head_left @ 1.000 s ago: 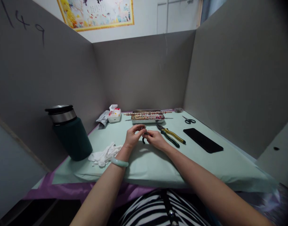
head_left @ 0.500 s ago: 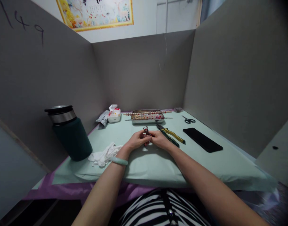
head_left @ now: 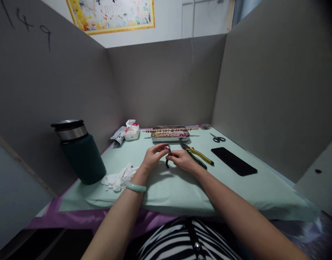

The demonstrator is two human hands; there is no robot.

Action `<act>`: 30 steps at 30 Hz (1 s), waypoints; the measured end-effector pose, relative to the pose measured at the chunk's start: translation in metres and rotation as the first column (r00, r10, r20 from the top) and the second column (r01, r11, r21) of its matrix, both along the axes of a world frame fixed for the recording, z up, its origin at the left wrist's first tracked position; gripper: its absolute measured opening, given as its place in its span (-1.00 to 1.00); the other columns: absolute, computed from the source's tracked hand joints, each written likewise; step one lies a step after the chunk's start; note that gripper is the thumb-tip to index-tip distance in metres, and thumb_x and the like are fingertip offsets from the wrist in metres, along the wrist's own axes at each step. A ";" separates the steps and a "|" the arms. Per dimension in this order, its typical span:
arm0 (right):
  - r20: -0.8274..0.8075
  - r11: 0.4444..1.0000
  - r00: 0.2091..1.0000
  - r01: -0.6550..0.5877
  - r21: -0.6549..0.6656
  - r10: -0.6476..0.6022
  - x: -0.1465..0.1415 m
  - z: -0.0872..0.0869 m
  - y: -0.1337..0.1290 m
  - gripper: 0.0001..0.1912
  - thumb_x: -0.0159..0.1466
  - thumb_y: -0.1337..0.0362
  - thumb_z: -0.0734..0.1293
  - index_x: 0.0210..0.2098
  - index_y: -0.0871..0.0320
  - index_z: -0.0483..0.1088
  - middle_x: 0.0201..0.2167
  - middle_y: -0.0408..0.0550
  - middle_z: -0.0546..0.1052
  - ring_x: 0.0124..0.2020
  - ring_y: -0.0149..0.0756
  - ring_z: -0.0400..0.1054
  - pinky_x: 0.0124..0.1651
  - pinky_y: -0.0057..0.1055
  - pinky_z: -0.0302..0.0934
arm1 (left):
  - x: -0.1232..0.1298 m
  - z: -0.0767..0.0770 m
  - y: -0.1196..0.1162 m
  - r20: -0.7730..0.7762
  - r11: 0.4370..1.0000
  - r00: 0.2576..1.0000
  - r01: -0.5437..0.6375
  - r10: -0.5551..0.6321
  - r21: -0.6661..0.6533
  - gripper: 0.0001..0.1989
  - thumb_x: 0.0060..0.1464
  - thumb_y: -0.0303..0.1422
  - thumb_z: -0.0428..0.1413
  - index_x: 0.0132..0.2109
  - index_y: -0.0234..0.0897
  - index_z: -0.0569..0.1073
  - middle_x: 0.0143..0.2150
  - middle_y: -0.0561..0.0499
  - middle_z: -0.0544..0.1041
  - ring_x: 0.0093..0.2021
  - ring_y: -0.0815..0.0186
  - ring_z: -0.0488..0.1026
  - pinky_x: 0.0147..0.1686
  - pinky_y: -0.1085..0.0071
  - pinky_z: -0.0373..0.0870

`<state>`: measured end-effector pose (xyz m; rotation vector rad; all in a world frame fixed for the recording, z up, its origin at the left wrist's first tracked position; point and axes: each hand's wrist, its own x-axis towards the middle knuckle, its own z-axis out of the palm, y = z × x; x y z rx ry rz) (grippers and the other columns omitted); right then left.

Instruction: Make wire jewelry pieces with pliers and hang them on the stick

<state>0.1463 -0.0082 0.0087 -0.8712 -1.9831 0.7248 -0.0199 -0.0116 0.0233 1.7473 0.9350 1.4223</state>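
Close, fine handiwork

A dark teal flask (head_left: pixel 83 157) stands by the table's (head_left: pixel 236 191) left edge; midway between front and back edges, the left hand (head_left: pixel 152 157) pinches a small beaded piece (head_left: pixel 169 147), the right hand (head_left: pixel 183 159) grasps a black-handled tool (head_left: pixel 167 164).

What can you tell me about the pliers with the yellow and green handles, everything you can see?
The pliers have a dark, metallic-looking head and two splayed grips, one yellow, one green, each dark-tipped. They lie on the pale green table cover, head pointing away and left, beside the right hand; whether it touches them is unclear.
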 end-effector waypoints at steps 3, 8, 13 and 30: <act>0.005 1.000 1.000 0.006 -0.021 -0.006 -0.002 0.002 -0.004 -0.64 0.17 0.12 0.27 -0.66 0.19 0.28 -0.75 -0.23 0.24 -0.64 -0.49 0.07 -0.54 -0.51 -0.05 | 0.000 0.002 -0.002 0.047 1.000 0.999 -0.010 0.012 -0.029 -0.69 -0.14 -0.26 0.23 -0.21 -0.32 0.55 -0.24 -0.09 0.57 -0.25 0.25 0.48 -0.19 0.35 0.37; -0.034 0.936 0.984 -0.176 -0.305 0.175 -0.003 0.002 -0.007 -0.68 0.17 0.06 0.27 -0.44 0.23 0.42 -0.71 -0.21 0.32 -0.71 -0.52 0.08 -0.62 -0.52 -0.05 | -0.001 0.005 -0.006 0.170 0.997 0.985 0.049 -0.036 -0.067 -0.68 -0.06 -0.19 0.17 -0.21 -0.34 0.54 -0.32 -0.08 0.57 -0.26 0.25 0.48 -0.15 0.30 0.37; -0.046 0.927 0.985 -0.173 -0.332 0.168 -0.002 0.002 -0.006 -0.66 0.17 0.06 0.28 -0.35 0.24 0.47 -0.61 -0.15 0.38 -0.65 -0.52 0.13 -0.60 -0.54 0.00 | -0.004 0.002 0.001 0.361 0.990 0.931 0.092 -0.048 -0.106 -0.67 -0.04 -0.14 0.15 -0.30 -0.37 0.52 -0.37 -0.09 0.54 -0.33 0.30 0.48 -0.21 0.32 0.38; 0.138 0.972 0.966 0.207 0.109 -0.221 -0.008 -0.002 -0.001 -0.70 0.28 0.18 0.13 -0.47 0.18 0.33 -0.44 -0.07 0.42 -0.37 -0.34 0.27 -0.30 -0.44 0.07 | -0.006 -0.002 0.004 0.345 0.961 0.936 0.160 -0.074 -0.227 -0.67 -0.08 -0.14 0.18 -0.34 -0.38 0.47 -0.46 -0.01 0.46 -0.47 0.43 0.37 -0.37 0.44 0.33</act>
